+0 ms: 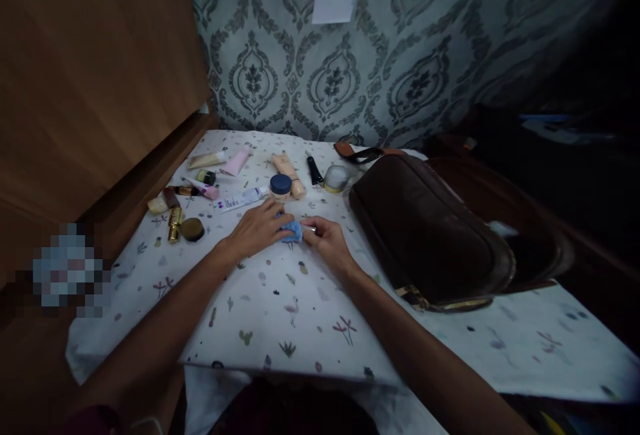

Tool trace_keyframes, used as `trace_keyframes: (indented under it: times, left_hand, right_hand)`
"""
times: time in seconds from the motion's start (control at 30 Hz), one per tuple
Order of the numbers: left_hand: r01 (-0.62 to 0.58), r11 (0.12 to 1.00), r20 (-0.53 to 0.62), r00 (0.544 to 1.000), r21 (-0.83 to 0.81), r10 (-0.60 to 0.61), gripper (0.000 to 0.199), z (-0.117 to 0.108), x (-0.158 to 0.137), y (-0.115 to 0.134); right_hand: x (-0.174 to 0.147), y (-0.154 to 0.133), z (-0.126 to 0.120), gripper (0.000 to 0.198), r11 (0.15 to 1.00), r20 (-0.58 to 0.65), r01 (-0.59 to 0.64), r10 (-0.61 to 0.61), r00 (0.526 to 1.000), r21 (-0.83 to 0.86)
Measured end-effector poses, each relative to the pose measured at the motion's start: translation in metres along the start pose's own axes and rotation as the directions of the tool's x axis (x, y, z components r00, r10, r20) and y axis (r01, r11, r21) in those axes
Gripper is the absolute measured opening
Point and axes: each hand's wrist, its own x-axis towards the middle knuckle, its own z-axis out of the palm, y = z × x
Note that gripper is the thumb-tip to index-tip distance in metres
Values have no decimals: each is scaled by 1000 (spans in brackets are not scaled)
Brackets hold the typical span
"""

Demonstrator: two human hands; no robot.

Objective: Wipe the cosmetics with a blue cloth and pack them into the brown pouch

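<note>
My left hand [257,228] is closed over a small crumpled blue thing [291,231] that looks like cloth. Its fingers cover part of it, down at the tabletop. Close on its right, my right hand [327,240] pinches a small whitish, shiny item [309,228] against the edge of the blue thing. The fingers hide most of that item, so its kind is unclear. Just beyond my hands stand a jar with a dark blue lid [281,185] and, lying flat, a white and purple tube [243,199].
A brown leather bag [420,228] lies open on the right. Behind the jar are a peach tube [290,175], a black tube [315,170] and a grey jar [337,178]. Left lie a pink tube [237,159], a gold lipstick [175,224] and a round compact [192,229]. A wooden cabinet [100,75] borders the left.
</note>
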Motion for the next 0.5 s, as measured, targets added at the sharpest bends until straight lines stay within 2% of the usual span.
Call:
trace_keyframes:
  times: [0.17,0.3,0.4,0.5]
  left_hand:
    - [76,997,53,996,-33,-74,30,-1,-5,-17]
    - [224,944,85,974,-241,-209,24,1,-7,-25]
    - [312,803,105,948,-507,-301,20,1,-5,-27]
    - [383,538,158,895,-751,-416,24,0,-4,-27]
  right_hand:
    - [4,-2,-8,33,1000,-19,30,-30,999,4]
    - [6,-4,-17,33,997,-41,61,-60,997,39]
    - [8,-6,-23,33,998,-45,41,-39,998,39]
    - [8,-11,-26,33,997,-41,25,-22,999,75]
